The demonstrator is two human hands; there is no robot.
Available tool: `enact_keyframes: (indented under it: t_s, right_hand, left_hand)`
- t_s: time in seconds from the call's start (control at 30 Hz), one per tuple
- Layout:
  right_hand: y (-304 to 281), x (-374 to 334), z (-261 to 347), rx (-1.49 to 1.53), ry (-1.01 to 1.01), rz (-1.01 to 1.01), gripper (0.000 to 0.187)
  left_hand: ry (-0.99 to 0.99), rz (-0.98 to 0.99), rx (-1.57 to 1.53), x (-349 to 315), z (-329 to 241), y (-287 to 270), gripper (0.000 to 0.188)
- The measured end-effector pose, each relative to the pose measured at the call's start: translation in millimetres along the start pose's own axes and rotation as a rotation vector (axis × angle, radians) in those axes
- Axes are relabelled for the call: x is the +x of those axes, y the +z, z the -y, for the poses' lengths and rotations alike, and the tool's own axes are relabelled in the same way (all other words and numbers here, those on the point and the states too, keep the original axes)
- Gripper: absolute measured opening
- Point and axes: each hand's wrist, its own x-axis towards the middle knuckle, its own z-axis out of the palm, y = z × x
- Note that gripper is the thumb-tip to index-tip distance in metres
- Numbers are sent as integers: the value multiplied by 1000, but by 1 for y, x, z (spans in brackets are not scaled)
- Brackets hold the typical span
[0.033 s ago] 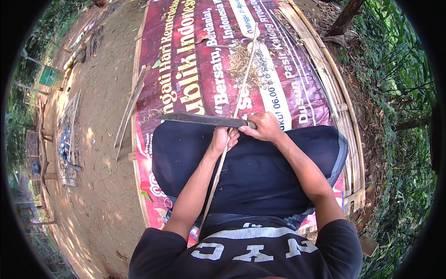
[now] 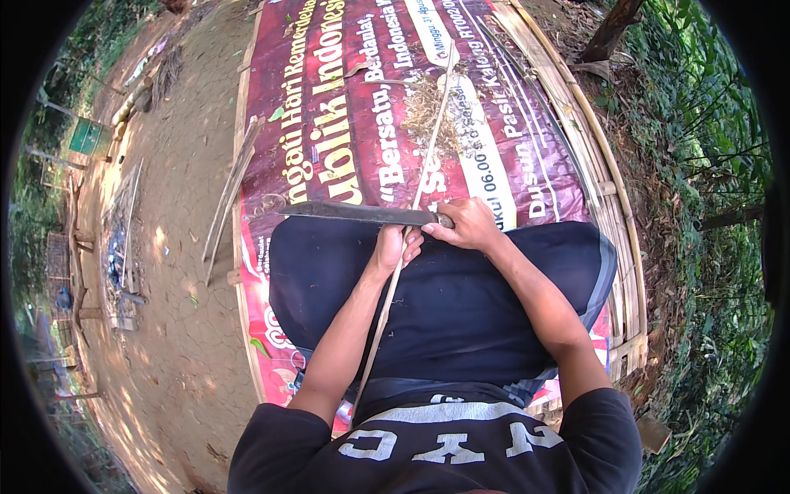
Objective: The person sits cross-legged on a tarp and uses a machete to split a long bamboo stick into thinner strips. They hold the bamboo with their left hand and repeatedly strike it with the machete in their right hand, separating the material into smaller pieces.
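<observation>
Right hand [image 2: 469, 224] grips flat metal blade [image 2: 354, 213] handle; left hand [image 2: 393, 245] pinches thin pale bamboo strip [image 2: 415, 198] against it.

I sit outdoors on a bamboo-slat platform [image 2: 611, 216] covered by a dark red printed banner [image 2: 329, 107]. Bare brown dirt ground [image 2: 177, 272] with patches of sunlight lies to my left, with loose sticks [image 2: 230, 193] along the platform's edge. Green undergrowth [image 2: 708, 165] and a tree trunk [image 2: 613, 29] stand to my right.

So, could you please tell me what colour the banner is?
Mostly dark red banner, seen in the head view.
</observation>
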Motion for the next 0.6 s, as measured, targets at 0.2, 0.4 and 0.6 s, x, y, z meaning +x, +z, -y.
enact_keyframes:
  t_s: [0.2,0.4,0.6]
  right_hand:
    - [8,-1,-11,-23,-46,-9,59]
    - [13,-3,-22,-20,-74,-39,56]
    - [9,-2,-45,-143,-52,-81,54]
  left_hand:
    - [67,-79,176,-2,-1,4,33]
    - [88,-93,224,-1,-1,2,28]
    - [123,-124,314,12,-3,-4,23]
